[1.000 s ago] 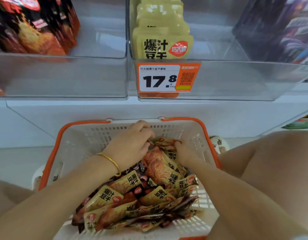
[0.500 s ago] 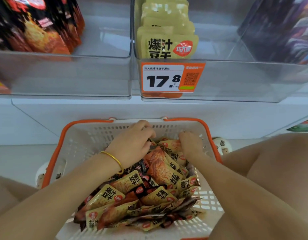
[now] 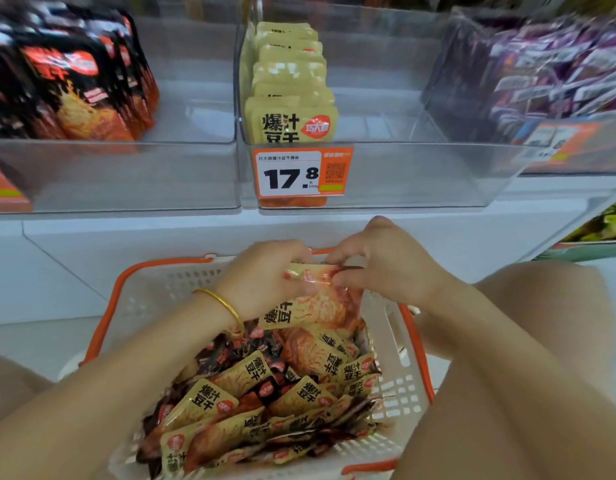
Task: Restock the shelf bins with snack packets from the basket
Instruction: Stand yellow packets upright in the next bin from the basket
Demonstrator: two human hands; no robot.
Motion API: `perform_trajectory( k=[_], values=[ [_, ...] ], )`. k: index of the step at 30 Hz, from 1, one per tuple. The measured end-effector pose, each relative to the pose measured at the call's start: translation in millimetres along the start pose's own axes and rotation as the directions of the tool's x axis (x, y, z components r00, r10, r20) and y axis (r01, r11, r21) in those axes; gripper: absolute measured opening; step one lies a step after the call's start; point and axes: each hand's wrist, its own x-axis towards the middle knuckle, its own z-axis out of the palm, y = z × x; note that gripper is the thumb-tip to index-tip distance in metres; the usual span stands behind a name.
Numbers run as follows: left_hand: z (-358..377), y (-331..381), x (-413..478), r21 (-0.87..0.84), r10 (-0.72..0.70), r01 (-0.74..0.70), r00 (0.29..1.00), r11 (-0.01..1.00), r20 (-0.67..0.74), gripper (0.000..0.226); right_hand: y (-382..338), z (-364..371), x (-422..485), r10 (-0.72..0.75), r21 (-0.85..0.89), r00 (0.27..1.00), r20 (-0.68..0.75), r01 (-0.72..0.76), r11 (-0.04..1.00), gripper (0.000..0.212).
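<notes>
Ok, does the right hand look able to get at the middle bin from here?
Probably yes. The right hand is just below the middle bin, whose top is open, with nothing between. It must clear the bin's front wall, and it pinches one snack packet together with the left hand.

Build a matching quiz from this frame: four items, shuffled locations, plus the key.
Items:
1. black packets
2. price tag
3. gold bangle
4. purple packets

Locations:
a. left wrist
b. right bin
c. left bin
d. front of middle bin

Pairs: 1-c, 2-d, 3-a, 4-b.
</notes>
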Motion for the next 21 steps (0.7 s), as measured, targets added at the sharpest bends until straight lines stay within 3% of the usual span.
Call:
perform_trajectory(
  k=[2, 5, 8, 10, 12, 14, 18, 21],
  values=[
    [-15.1, 18.2, -3.0, 0.017, 0.065, -0.064, 0.996, 0.998, -0.067, 0.029, -9.6, -14.6, -2.7, -0.034, 0.121, 0.999, 0.041, 0.029, 0.992, 0.033],
    [-40.4, 49.6, 1.3, 0.016, 0.153, -0.154, 0.962, 0.988, -0.224, 0.038, -19.7, -46.4, -6.8, -0.007, 0.461, 0.997, 0.075, -0.029, 0.887, 0.018],
    [-74.8, 69.0, 13.3, -0.067, 0.184, -0.252, 0.84, 0.965, -0.51, 0.041, -15.8, -90.7, -11.8, 0.152, 0.695, 0.988, -0.03, -0.089, 0.713, 0.01],
    [-98.4, 71.1, 23.4, 0.14, 0.263, -0.225, 0.757, 0.964, -0.598, 0.035, -11.5, -116.9, -7.7, 0.272, 0.823, 0.954, -0.123, -0.055, 0.566, 0.008],
    [-111.9, 64.6, 36.6, 0.355, 0.339, -0.16, 0.776, 0.921, -0.531, 0.033, -6.5, -134.1, 9.1, 0.386, 0.844, 0.89, -0.244, -0.001, 0.536, 0.014],
    [-117.9, 59.8, 51.9, 0.496, 0.373, -0.139, 0.832, 0.857, -0.411, 0.038, 3.6, -144.5, 41.4, 0.469, 0.794, 0.808, -0.356, -0.003, 0.608, 0.01],
    [-124.9, 59.6, 75.4, 0.678, 0.315, -0.065, 0.915, 0.732, -0.253, 0.078, 26.6, -147.9, 122.9, 0.594, 0.677, 0.701, -0.395, -0.215, 0.704, 0.036],
    [-136.4, 55.7, 94.4, 0.712, 0.279, -0.025, 0.929, 0.702, -0.243, 0.084, 42.9, -143.9, 175.2, 0.624, 0.596, 0.69, -0.366, -0.341, 0.727, 0.045]
  ],
)
